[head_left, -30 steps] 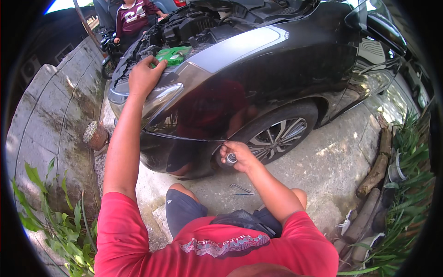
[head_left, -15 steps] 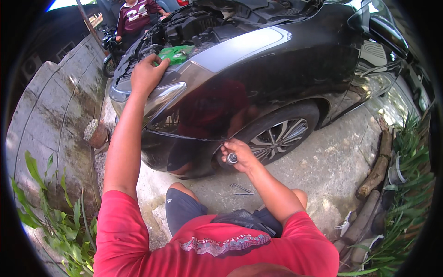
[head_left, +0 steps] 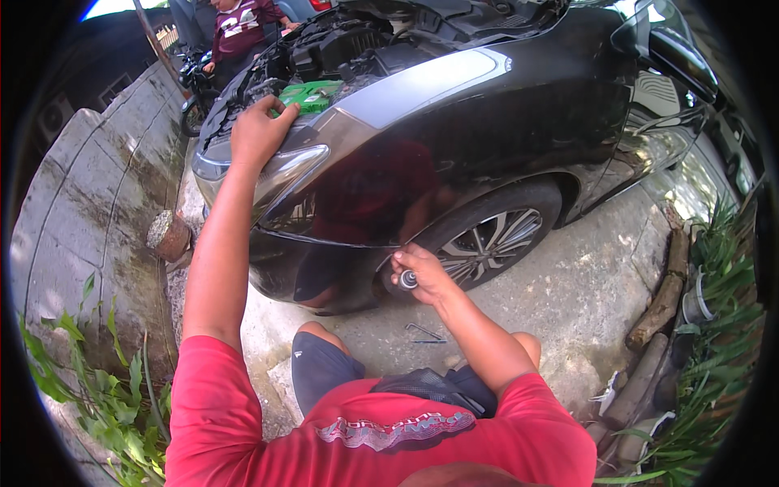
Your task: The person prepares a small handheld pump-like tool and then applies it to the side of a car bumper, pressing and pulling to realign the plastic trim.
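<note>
My left hand (head_left: 261, 134) lies on the top front edge of a dark car (head_left: 519, 114), above its headlight (head_left: 294, 178). The thumb is stretched out beside a flat green case (head_left: 312, 95) in the engine bay, and some fingertips are hidden behind the edge. Low by the front wheel arch, my right hand (head_left: 423, 274) is closed around a tool with a round, silver-ringed end (head_left: 407, 279). Its fingertips are at the seam between bumper and fender; the tool's far end is hidden. Two thin metal tools (head_left: 426, 334) lie on the concrete below.
The front wheel (head_left: 483, 247) stands just right of my right hand. A concrete wall (head_left: 97, 203) runs along the left, with a round block (head_left: 169, 235) at its foot. Logs (head_left: 661, 292) and plants line the right. Another person (head_left: 239, 28) is beyond the engine bay.
My right hand has shifted very slightly at the seam, still holding the tool. My left hand keeps its place. The person at the back has moved a little, leaning lower.
</note>
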A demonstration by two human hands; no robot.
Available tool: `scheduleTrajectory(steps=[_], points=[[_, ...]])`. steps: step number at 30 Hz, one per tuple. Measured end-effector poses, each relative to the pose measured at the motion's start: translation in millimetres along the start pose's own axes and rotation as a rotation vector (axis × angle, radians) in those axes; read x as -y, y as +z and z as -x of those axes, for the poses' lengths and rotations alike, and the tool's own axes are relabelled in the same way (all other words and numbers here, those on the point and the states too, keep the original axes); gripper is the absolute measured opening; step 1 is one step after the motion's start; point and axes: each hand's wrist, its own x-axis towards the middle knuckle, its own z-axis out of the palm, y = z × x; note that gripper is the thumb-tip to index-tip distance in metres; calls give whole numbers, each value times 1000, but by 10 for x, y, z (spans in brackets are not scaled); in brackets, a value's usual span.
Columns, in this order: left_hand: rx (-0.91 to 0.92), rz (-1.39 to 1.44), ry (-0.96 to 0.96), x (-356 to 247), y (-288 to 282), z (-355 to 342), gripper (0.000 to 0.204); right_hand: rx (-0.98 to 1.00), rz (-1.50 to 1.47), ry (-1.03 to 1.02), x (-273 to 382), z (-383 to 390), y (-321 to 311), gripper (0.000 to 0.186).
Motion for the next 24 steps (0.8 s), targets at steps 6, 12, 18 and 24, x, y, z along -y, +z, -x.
scheduleTrajectory(steps=[6,12,18,24], points=[[-12,1,6,16,4,-1,49,29,-43,87,62,35,16,10],[-6,2,9,33,21,-9,49,28,-34,42,-9,-13,-26,9],[-9,8,7,20,29,-5,49,-5,101,-48,-45,11,-50,6],[-124,83,77,38,16,8,38,37,216,11,33,135,-127,5]])
